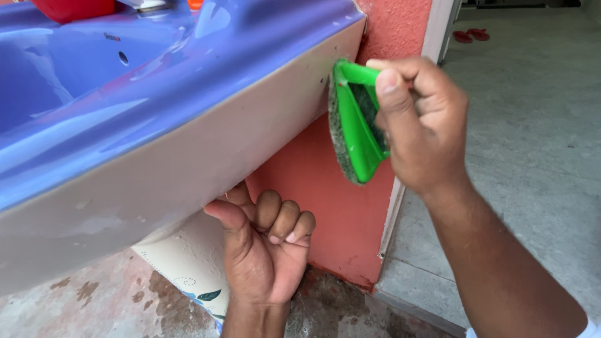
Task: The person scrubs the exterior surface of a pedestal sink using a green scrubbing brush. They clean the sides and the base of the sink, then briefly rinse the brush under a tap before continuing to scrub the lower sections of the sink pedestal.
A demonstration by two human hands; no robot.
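Right hand: my right hand (421, 125) grips a green scrubber (354, 119) by its plastic handle — thumb laid along the top, fingers wrapped behind.

Scrubber: green plastic holder with a grey-green scouring pad on its face; the pad's edge meets the pale outer side of the basin, near its right-hand end.

Left hand: my left hand (266, 247) is under the basin, fingers curled in toward the palm, knuckles up against the underside. It holds nothing that I can see; whether it bears on the basin or only touches it, I cannot tell.

Basin: blue-violet wash basin (188, 81), glossy on top, dull grey-white on the outer side, where a few paler patches show. An overflow hole sits in the inner wall.

Support: a cream pedestal (188, 269) with a leaf pattern stands beneath the basin, just left of my left hand.

Wall: salmon-red rough wall (325, 206) behind both hands, ending at a white door frame (400, 200).

Floor: grey concrete to the right — stained, wet-looking patches below the basin.

Far off: red sandals (471, 35) on the floor at top right; a red object (72, 9) at the basin's top edge, kind unclear.
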